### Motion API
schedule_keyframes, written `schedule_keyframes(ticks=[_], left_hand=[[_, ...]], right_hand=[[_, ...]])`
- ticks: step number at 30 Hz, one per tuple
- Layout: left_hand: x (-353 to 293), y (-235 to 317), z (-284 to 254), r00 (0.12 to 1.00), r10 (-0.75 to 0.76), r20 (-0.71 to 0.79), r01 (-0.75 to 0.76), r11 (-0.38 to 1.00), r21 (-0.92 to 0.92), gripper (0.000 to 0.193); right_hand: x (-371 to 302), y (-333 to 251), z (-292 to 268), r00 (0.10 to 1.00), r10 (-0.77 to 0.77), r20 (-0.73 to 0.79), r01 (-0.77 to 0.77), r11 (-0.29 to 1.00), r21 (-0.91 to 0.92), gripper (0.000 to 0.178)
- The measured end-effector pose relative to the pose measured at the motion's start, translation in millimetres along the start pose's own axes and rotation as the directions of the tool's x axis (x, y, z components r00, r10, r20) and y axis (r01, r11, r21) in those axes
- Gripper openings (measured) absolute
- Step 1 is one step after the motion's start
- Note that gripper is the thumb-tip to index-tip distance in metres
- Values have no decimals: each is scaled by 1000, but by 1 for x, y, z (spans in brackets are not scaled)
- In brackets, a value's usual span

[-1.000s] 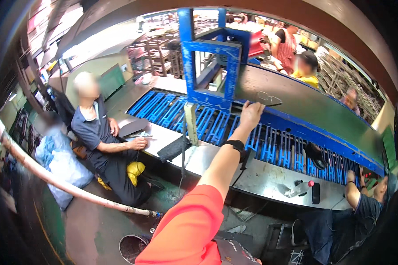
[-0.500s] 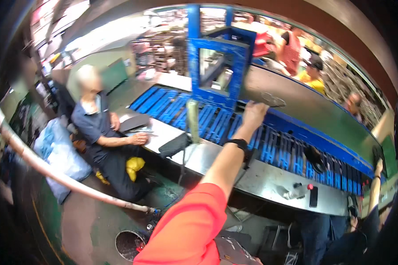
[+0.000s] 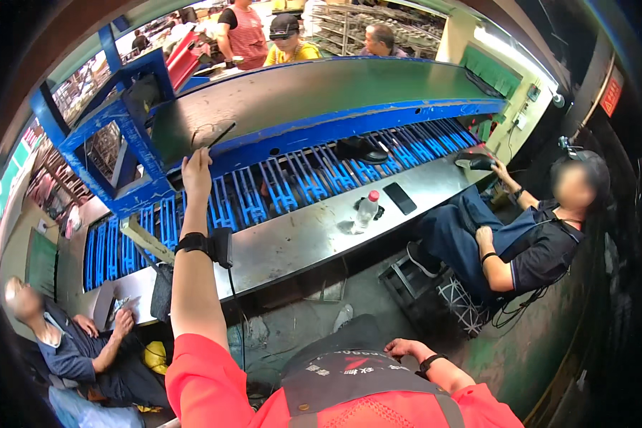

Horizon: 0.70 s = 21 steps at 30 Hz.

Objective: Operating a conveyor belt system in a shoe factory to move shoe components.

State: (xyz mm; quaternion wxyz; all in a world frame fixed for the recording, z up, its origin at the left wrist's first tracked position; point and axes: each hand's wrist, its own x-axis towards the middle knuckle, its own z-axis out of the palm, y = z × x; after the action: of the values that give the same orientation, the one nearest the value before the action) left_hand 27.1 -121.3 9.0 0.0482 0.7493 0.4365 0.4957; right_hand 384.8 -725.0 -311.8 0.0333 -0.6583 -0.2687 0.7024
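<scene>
Both my hands sit far apart. My left hand (image 3: 196, 170) is stretched up to the blue edge of the conveyor belt (image 3: 321, 89), fingers curled at the rim; whether they pinch anything I cannot tell. Just beyond those fingers, on the dark belt surface, lies a thin black strip (image 3: 221, 134) beside a wiry loop. A black wrist strap (image 3: 205, 245) with a small device circles that forearm, below the conveyor. My right hand (image 3: 405, 348) rests low, well below the conveyor and against my dark apron (image 3: 349, 367), fingers loosely bent and holding nothing.

Under the conveyor's blue edge runs a rack of blue slats (image 3: 299, 182), and in front of that a steel bench (image 3: 307, 232). On the bench, below the conveyor's middle, stands a clear plastic bottle (image 3: 365, 210) with a red cap, and just beside it lies a dark phone (image 3: 399, 197). A black shoe (image 3: 360, 149) sits on the slats near the conveyor's edge.

At the conveyor's right end a seated person (image 3: 528, 235) in dark clothes reaches to the bench. At its left end, lower down, another seated person (image 3: 85, 342) leans back. Beyond the conveyor's far side stand people in red (image 3: 246, 32) and yellow (image 3: 292, 46) tops. A blue frame (image 3: 114, 135) rises at the conveyor's left end.
</scene>
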Motion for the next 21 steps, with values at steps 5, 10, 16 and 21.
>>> schedule_keyframes(ticks=[5, 10, 16, 21], left_hand=[[0, -6, -5, 1000, -8, 2, 8, 1000, -1, 34], [-1, 7, 1, 1000, -22, 17, 22, 1000, -10, 38], [-1, 4, -4, 999, -26, 19, 25, 999, 43, 34], [-2, 4, -1, 999, -32, 0, 32, 999, 13, 34]], right_hand=[[-9, -7, 7, 999, 4, 40, -1, 997, -71, 31], [-13, -4, 16, 1000, 9, -28, -11, 997, -72, 31], [-15, -4, 20, 983, -55, -175, 23, 984, -178, 32], [-8, 7, 20, 979, -70, -194, 40, 987, -156, 22]])
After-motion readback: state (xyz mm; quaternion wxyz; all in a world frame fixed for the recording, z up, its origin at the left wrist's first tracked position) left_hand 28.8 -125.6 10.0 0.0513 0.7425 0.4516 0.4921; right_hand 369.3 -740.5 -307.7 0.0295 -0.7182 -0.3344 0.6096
